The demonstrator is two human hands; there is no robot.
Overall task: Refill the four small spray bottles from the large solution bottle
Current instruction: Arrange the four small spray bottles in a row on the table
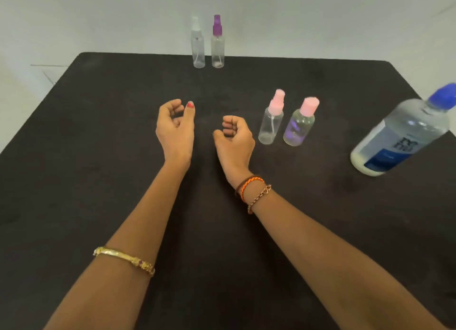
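Head view, itemised:

- Large clear plastic solution bottle (404, 132) with a blue cap and a blue-and-white label — upright at the right edge of the black table (98, 157); the label print is blurred and cannot be read.
- Short clear spray bottle with a pink pump top (271, 120), upright right of centre; it looks empty.
- Short clear bottle with a pink cap (301, 123), just beside the pink-pump one on its right, a violet tint showing through its body.
- Tall clear spray bottle with a clear top (197, 43), upright at the far edge of the table.
- Tall clear spray bottle with a purple pump top (218, 42), just beside the clear-topped one on its right.
- No writing shows on any of the four small bottles.
- Left hand (175, 124), over the middle of the table, fingers loosely curled and holding nothing, thumb with a red-painted nail raised; a gold bangle (123, 260) sits on the forearm.
- Right hand (234, 137), near the left, fingers loosely curled, holding nothing; orange braided thread and chain bracelets (251, 189) at the wrist.
- Placement — the pink-pump bottle stands near the right hand's knuckles without touching; the solution bottle is well apart to the right; the tall pair is well beyond both hands.
- Pale wall (320, 21) behind the table.
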